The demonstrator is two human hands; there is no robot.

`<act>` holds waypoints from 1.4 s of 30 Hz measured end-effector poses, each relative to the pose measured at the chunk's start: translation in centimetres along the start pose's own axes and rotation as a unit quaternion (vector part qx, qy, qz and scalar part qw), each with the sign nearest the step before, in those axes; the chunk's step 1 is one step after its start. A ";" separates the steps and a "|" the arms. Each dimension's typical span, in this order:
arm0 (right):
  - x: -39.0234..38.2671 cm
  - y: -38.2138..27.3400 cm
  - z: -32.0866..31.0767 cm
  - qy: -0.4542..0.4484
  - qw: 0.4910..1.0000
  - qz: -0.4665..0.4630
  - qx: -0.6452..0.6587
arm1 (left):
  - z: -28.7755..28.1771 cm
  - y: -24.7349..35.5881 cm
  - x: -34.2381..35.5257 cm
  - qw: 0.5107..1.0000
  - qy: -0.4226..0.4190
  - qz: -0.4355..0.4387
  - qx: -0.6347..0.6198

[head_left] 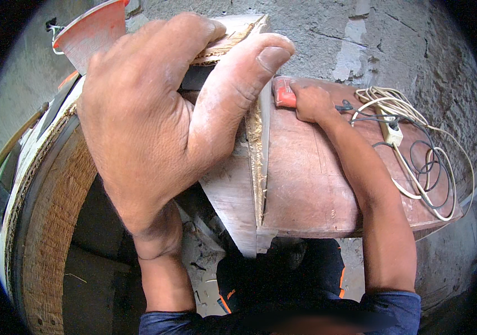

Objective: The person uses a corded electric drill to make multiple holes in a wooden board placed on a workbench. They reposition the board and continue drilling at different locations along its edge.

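Observation:
My left hand (154, 111) is raised close to the camera, back of the hand up and white dust on its thumb. Its thumb and fingers are spread apart, with nothing plainly held between them. Behind them shows the splintered end of a wooden board (235, 34). To the right, my right hand (312, 103) is closed round a red corded power tool, which looks like a sander (284, 94). That tool rests on a broad reddish wooden panel (311, 173), near its far edge. My fingers hide much of the tool's body.
A white power strip (390, 129) and coiled pale and black cables (425, 159) lie on the panel's right side. An upright raw-edged board (258, 167) borders its left side. A curved wooden frame (54, 212) stands at left, with a red dusty bucket (90, 36) beyond it. Behind is a rough grey wall (406, 44).

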State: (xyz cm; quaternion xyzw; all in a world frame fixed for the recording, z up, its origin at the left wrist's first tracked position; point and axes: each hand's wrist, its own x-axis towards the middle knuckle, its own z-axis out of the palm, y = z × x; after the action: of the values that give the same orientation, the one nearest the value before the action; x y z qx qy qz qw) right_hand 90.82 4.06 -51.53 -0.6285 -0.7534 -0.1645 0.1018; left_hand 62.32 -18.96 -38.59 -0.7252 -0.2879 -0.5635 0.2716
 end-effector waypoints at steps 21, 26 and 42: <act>0.3 -0.7 -0.4 -0.016 1.000 0.008 -0.026 | 0.2 -1.2 0.2 0.999 0.010 0.038 -0.004; 0.5 -0.6 0.0 -0.006 1.000 0.003 -0.025 | 0.1 -1.8 0.3 0.996 0.020 0.081 0.030; 1.0 -0.3 0.7 0.003 1.000 0.006 -0.009 | -0.2 -1.5 0.0 0.996 0.006 0.071 0.047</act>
State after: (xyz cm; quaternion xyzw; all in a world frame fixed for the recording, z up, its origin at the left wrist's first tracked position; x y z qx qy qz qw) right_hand 90.37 5.20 -51.81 -0.6337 -0.7474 -0.1728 0.0995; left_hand 61.06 -18.06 -38.40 -0.7270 -0.2599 -0.5329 0.3464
